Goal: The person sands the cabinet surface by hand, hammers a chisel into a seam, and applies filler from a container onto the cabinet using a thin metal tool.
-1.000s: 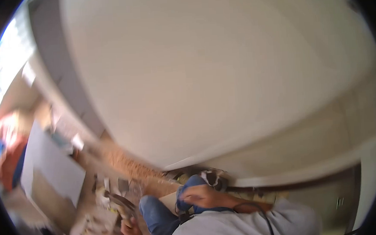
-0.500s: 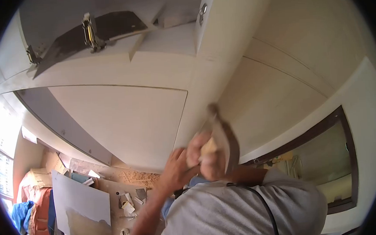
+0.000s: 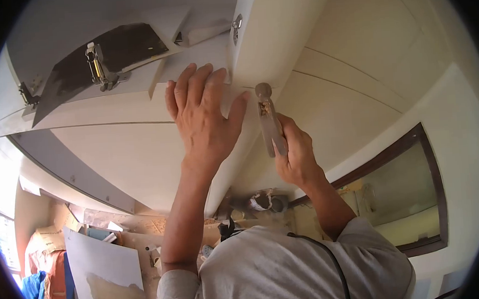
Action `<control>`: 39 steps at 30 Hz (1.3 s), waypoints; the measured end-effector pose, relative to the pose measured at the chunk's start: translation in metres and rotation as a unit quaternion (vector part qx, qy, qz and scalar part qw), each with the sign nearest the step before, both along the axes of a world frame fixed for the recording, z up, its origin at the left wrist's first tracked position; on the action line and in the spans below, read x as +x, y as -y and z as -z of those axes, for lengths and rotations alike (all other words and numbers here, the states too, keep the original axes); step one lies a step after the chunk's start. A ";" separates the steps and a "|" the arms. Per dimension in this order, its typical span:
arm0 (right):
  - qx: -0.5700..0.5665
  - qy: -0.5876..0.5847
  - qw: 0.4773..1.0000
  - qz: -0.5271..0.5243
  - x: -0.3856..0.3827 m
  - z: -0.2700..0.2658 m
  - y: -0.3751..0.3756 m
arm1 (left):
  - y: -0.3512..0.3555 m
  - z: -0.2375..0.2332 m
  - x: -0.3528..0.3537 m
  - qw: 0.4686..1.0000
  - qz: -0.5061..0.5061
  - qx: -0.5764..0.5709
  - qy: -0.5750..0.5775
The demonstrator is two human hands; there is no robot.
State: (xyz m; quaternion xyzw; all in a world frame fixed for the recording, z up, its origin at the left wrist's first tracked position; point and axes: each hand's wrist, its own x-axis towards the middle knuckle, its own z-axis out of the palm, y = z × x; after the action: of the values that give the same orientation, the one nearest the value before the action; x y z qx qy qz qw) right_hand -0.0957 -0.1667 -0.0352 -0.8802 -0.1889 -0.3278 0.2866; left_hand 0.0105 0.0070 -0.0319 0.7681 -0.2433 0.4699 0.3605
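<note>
My left hand [image 3: 203, 116] lies with its fingers spread over the front edge of the white cabinet frame [image 3: 132, 104], fingertips reaching the shelf opening. It holds nothing. In my right hand [image 3: 297, 154] is a claw hammer [image 3: 269, 123], seen head-on: the round face points up and the split claw points down. The wooden end of its handle shows in the eye, while the rest of the handle is hidden. The hammer head is close to the pale upright post [image 3: 282, 42]. Below my left hand is a flat white door panel [image 3: 119, 157].
A metal hinge [image 3: 98, 67] stands up from a dark-smeared panel [image 3: 129, 44] at the upper left. A grey-patched board [image 3: 107, 267] leans near an orange bag [image 3: 58, 281] below. A dark-framed opening [image 3: 437, 192] is on the right.
My left hand has moved up and away from my right hand and opened onto the frame. The hammer has risen and turned head-on in my right hand. The view has shifted slightly.
</note>
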 end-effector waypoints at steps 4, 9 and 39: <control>-0.044 0.024 0.999 -0.006 0.010 -0.001 0.004 | -0.007 -0.001 -0.002 0.999 0.031 -0.010 -0.021; -0.089 0.003 0.996 0.034 0.012 -0.002 0.000 | -0.005 0.002 0.000 0.999 0.039 -0.029 -0.013; -0.044 0.047 0.993 0.102 0.005 0.009 -0.016 | -0.006 0.002 0.001 0.999 0.030 -0.018 0.004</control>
State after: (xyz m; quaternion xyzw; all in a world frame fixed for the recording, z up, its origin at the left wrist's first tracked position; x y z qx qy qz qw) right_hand -0.0904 -0.1510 -0.0445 -0.8904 -0.1252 -0.3875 0.2035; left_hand 0.0116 0.0132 -0.0344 0.7518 -0.2592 0.4663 0.3876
